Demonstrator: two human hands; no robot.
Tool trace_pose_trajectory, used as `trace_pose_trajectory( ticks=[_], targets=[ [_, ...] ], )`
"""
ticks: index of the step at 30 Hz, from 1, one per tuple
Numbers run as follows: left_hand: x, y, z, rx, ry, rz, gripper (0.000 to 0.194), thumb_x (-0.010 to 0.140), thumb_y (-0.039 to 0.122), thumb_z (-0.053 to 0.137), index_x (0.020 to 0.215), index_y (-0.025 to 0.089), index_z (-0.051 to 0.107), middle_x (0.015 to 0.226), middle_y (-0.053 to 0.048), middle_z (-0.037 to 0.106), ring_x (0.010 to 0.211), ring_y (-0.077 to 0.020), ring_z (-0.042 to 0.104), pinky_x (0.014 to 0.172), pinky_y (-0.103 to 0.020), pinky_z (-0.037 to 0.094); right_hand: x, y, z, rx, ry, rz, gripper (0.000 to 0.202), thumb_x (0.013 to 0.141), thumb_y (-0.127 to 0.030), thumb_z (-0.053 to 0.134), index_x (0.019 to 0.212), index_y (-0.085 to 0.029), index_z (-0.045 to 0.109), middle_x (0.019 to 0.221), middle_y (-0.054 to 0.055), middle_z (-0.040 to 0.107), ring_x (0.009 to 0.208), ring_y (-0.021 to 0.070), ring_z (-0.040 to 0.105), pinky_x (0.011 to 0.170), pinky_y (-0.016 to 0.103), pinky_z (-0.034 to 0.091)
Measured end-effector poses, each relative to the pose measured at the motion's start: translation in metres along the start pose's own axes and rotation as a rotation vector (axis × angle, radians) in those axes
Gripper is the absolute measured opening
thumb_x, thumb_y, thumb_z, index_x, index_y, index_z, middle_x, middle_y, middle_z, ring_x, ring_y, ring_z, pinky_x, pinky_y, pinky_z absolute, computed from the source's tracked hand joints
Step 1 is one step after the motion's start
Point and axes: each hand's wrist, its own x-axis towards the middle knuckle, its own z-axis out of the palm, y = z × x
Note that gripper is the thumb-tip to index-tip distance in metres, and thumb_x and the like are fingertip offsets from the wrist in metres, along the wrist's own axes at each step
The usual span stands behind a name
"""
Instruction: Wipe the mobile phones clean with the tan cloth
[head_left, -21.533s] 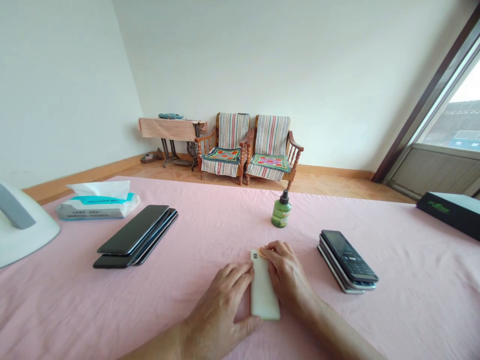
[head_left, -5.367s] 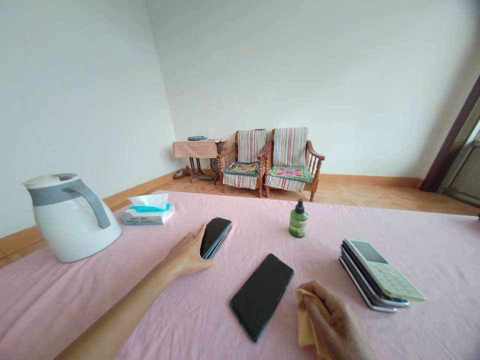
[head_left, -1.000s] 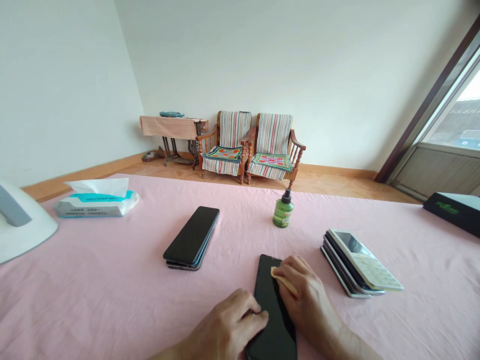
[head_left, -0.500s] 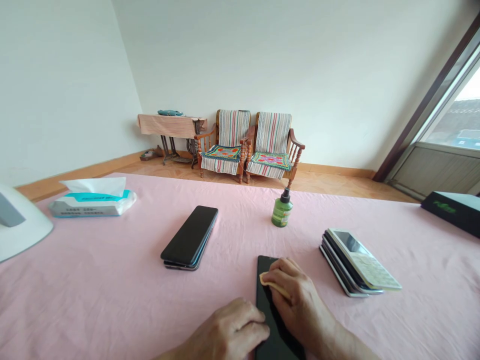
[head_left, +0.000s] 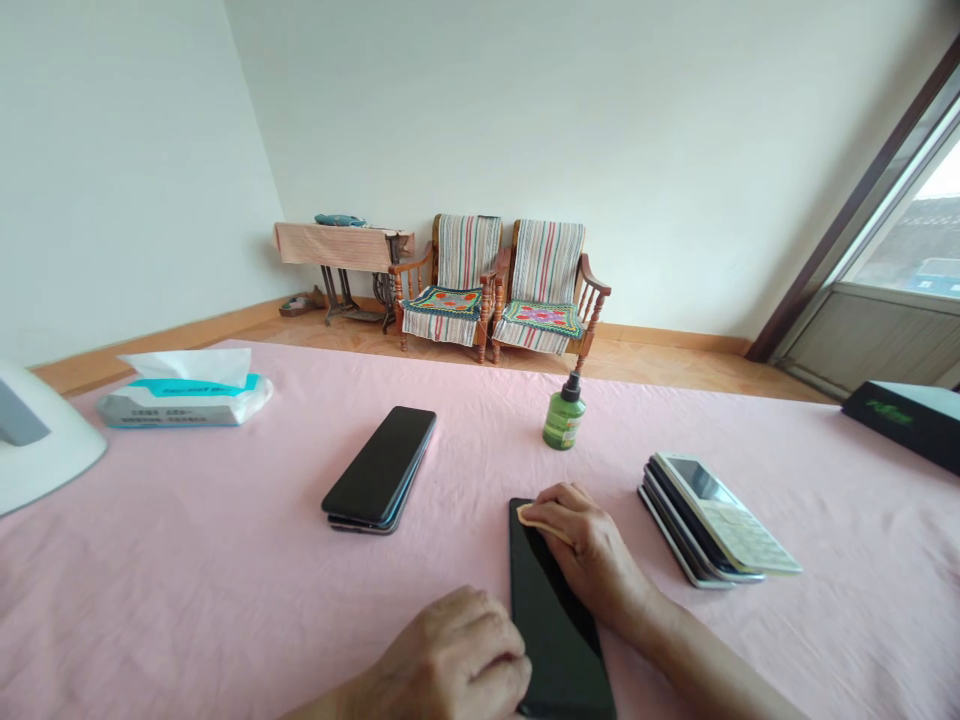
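Note:
A black smartphone point(head_left: 559, 625) lies screen up on the pink cloth, close to the front edge of the view. My right hand point(head_left: 589, 545) presses a small yellow cleaning cloth point(head_left: 544, 522) flat against the upper end of its screen. The fingers are closed over this cloth, and part of it shows beyond them. My left hand point(head_left: 457, 655) grips the phone's lower left edge with curled fingers; its thumb sits near the bottom end. Ahead of my hands stands a green spray bottle point(head_left: 564, 418) with a black top.
To the left is a stack of phones point(head_left: 382, 465), the top one black. On the right, several more phones point(head_left: 720, 510) are piled. A tissue pack point(head_left: 187, 400) and a white object point(head_left: 45, 450) lie left; a black box point(head_left: 907, 420) sits far right. Two chairs point(head_left: 540, 290) stand beyond the table.
My right hand has slid the cleaning cloth up to the phone's top end. My left hand has shifted slightly down and left along the edge. The view has tilted a little.

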Motion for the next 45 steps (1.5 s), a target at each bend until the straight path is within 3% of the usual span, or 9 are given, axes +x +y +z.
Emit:
trace_pose_trajectory(
  ticks=[6,10,15,23,31,36,42,45],
  targets=[
    [0.001,-0.008,0.010,0.010,0.125,0.155,0.015,0.094,0.007,0.052,0.090,0.011,0.067,0.084,-0.007,0.072,0.083,-0.0183,0.064,0.085,-0.034,0.052,-0.013,-0.024,-0.004,0.023,-0.095,0.056,0.040,0.083,0.005,0.042,0.096,-0.020,0.070,0.087,0.005,0.060,0.082,0.0174,0.056,0.071,0.029,0.049],
    [0.001,-0.011,0.015,0.008,0.150,0.177,0.024,0.096,0.005,0.047,0.086,0.013,0.067,0.077,-0.005,0.072,0.077,-0.0168,0.064,0.083,-0.036,0.052,-0.022,-0.038,-0.003,0.000,-0.160,0.068,0.039,0.081,0.007,0.043,0.092,-0.020,0.068,0.088,0.005,0.060,0.083,0.0186,0.055,0.071,0.030,0.048],
    [0.002,-0.007,0.010,0.029,0.141,0.169,0.021,0.094,0.004,0.050,0.086,0.013,0.067,0.080,-0.006,0.073,0.078,-0.0170,0.065,0.084,-0.037,0.053,-0.013,-0.033,0.000,-0.047,-0.109,0.073,0.038,0.083,0.006,0.041,0.091,-0.020,0.068,0.087,0.006,0.060,0.082,0.0194,0.054,0.071,0.031,0.049],
    [0.001,-0.003,0.011,0.007,0.103,0.087,0.029,0.093,0.000,0.048,0.076,0.014,0.066,0.076,-0.004,0.072,0.076,-0.0164,0.065,0.076,-0.033,0.053,-0.015,-0.037,-0.004,-0.035,-0.182,0.069,0.039,0.083,0.006,0.042,0.093,-0.021,0.068,0.088,0.005,0.059,0.081,0.0182,0.054,0.069,0.029,0.048],
    [0.001,-0.002,0.009,0.023,0.068,0.077,0.022,0.093,0.004,0.054,0.079,0.016,0.066,0.080,-0.003,0.072,0.078,-0.0160,0.064,0.075,-0.031,0.052,-0.010,-0.039,-0.001,-0.068,-0.197,0.074,0.039,0.082,0.007,0.041,0.092,-0.020,0.068,0.086,0.006,0.059,0.081,0.0193,0.053,0.068,0.030,0.048],
    [0.002,-0.002,0.008,0.019,0.091,0.090,0.023,0.093,0.004,0.053,0.079,0.016,0.066,0.081,-0.004,0.073,0.079,-0.0169,0.064,0.075,-0.032,0.052,-0.008,-0.035,0.001,-0.093,-0.144,0.054,0.040,0.085,0.005,0.040,0.095,-0.022,0.069,0.088,0.006,0.059,0.081,0.0189,0.053,0.069,0.030,0.049],
    [0.000,-0.005,0.010,0.029,0.093,0.103,0.024,0.093,0.003,0.052,0.077,0.015,0.066,0.074,-0.003,0.070,0.077,-0.0158,0.063,0.075,-0.030,0.050,-0.009,-0.041,0.004,-0.082,-0.182,0.068,0.035,0.081,0.008,0.041,0.078,-0.019,0.064,0.084,0.005,0.057,0.081,0.0185,0.051,0.069,0.029,0.048],
    [0.000,-0.004,0.011,0.030,0.111,0.104,0.029,0.095,0.003,0.047,0.076,0.015,0.066,0.072,-0.003,0.069,0.076,-0.0158,0.062,0.074,-0.030,0.050,-0.005,-0.039,0.005,-0.103,-0.166,0.061,0.034,0.085,0.006,0.040,0.080,-0.018,0.064,0.085,0.005,0.057,0.081,0.0181,0.050,0.070,0.030,0.048]
  ],
)
